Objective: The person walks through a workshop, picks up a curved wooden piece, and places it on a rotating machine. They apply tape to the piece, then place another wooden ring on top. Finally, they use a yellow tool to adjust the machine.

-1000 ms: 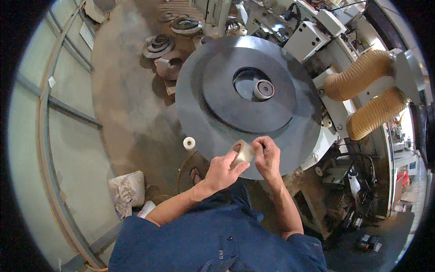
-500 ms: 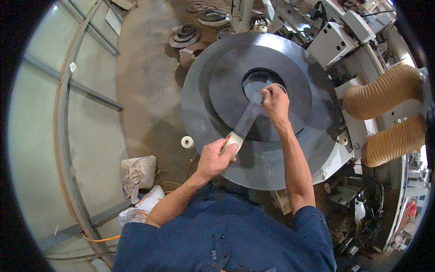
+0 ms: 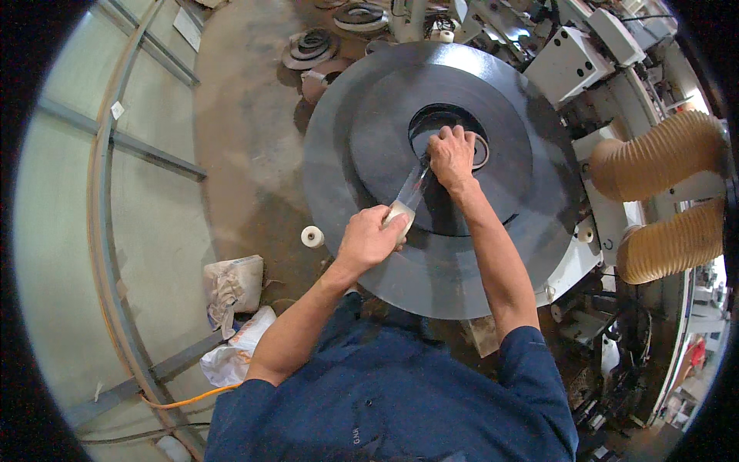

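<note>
My left hand [image 3: 371, 237] is closed around a roll of clear packing tape [image 3: 399, 218]. From it a see-through strip [image 3: 412, 185] runs up to my right hand [image 3: 453, 156], whose bent fingers grip the strip's far end at the edge of a round opening. A pale ring [image 3: 482, 152] shows beside the right hand; part of it is hidden behind the fingers. Both hands are over a wide dark coil [image 3: 385, 138], wound flat about that opening. The coil lies on a large grey round table [image 3: 423, 285].
White rollers [image 3: 312, 236] stand by the table's rim. Tan ribbed hoses [image 3: 662, 158] and a white machine box [image 3: 568, 63] are at the right. Coils [image 3: 311, 49] lie on the floor at the far left, and sacks [image 3: 233, 289] lean by the wall at the near left.
My right hand has turned palm-down and moved slightly left and up over the opening. My left hand has come a little up and right with the roll, so the strip between them is shorter.
</note>
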{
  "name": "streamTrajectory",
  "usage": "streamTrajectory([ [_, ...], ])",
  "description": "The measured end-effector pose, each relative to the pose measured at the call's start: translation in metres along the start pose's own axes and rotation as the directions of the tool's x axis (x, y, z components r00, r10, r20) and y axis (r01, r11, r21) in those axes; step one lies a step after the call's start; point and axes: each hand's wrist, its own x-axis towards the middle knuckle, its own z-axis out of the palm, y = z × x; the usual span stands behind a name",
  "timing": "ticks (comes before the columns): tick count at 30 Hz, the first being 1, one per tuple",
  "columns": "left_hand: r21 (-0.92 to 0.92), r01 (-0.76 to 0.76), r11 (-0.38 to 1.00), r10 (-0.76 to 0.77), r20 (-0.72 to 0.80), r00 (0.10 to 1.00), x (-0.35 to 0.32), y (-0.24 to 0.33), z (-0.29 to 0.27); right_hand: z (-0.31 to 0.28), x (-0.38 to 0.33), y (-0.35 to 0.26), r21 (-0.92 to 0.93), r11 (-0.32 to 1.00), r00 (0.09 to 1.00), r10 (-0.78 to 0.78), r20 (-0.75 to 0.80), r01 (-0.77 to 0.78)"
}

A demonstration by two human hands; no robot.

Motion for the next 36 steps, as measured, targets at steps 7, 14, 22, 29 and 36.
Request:
streamTrajectory([
  [7,0.021,0.039,0.999,-0.041,0.085,0.996,-0.002,-0.019,-0.002,-0.011,0.008,-0.003,0.047,0.999,0.985,-0.019,0.169,0.011],
  [14,0.012,0.036,0.999,-0.037,0.110,0.993,-0.006,-0.022,-0.005,0.002,-0.004,-0.003,0.142,0.990,0.976,-0.032,0.215,0.001],
  [22,0.009,0.050,0.999,-0.051,0.131,0.990,-0.001,-0.022,-0.006,-0.014,-0.016,-0.010,0.327,0.945,0.989,-0.042,0.142,-0.006],
  [29,-0.039,0.056,0.998,-0.051,0.115,0.992,-0.002,-0.027,-0.005,-0.026,-0.044,-0.011,0.530,0.840,0.922,-0.103,0.372,-0.120],
  [36,-0.070,0.055,0.996,-0.052,0.047,0.998,-0.005,-0.026,-0.006,-0.052,-0.030,-0.005,0.461,0.887,0.742,-0.297,0.601,-0.019],
])
